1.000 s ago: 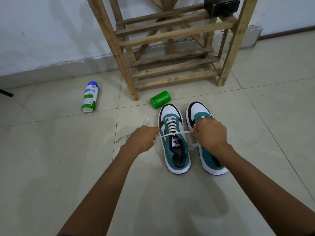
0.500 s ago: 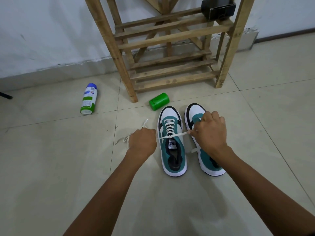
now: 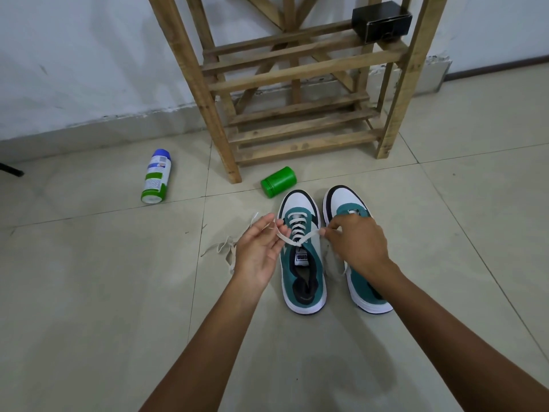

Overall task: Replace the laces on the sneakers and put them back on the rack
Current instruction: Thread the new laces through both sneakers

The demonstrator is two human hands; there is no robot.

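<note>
Two teal, white and black sneakers stand side by side on the tiled floor, toes toward the wooden rack (image 3: pixel 300 75). The left sneaker (image 3: pixel 301 263) carries a white lace (image 3: pixel 297 230) through its eyelets. My left hand (image 3: pixel 261 248), palm turned up, pinches the lace's left end, whose tail trails onto the floor. My right hand (image 3: pixel 353 242) pinches the right end above the right sneaker (image 3: pixel 356 263), covering its middle. The two ends meet at the left sneaker's top eyelets.
A green canister (image 3: pixel 278 181) lies on its side just beyond the left sneaker's toe. A white spray can (image 3: pixel 156 179) with a blue cap lies further left. A black box (image 3: pixel 381 21) sits on the rack's upper shelf. The wall runs behind.
My left hand has turned palm up and risen slightly, still holding the lace. The lace, pulled straight before, now sags into a V at the eyelets.
</note>
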